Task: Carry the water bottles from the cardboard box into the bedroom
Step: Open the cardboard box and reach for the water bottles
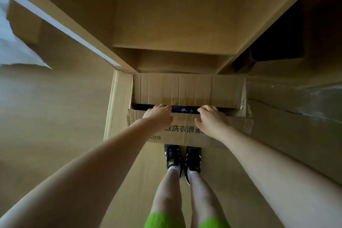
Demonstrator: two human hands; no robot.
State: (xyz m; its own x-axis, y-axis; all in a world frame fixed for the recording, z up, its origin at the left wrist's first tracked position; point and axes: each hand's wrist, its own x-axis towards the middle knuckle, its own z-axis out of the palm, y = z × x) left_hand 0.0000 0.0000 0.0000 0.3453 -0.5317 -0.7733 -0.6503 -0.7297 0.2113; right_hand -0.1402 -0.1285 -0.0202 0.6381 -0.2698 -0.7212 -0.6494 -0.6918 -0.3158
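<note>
View from above of a person bent over the cardboard box (187, 89), which stands on the floor (55, 113) just ahead of the shoes (182, 159). Left of the box's centre slit, the left hand (159, 115) curls its fingers over the edge of the near flap (185, 133), gripping it; the hold suggests the flap is to be drawn back toward the person to widen the opening. Right of the same slit, the right hand (211, 119) hooks its fingers over that flap edge in a matching grip, so the pull would be shared evenly. Between the two hands, the dark gap shows a blue, glossy patch (182, 110), probably wrapped water bottles, though too little is exposed to be certain. Any bottles lie inside the box, directly under both sets of fingertips, not yet grasped.
</note>
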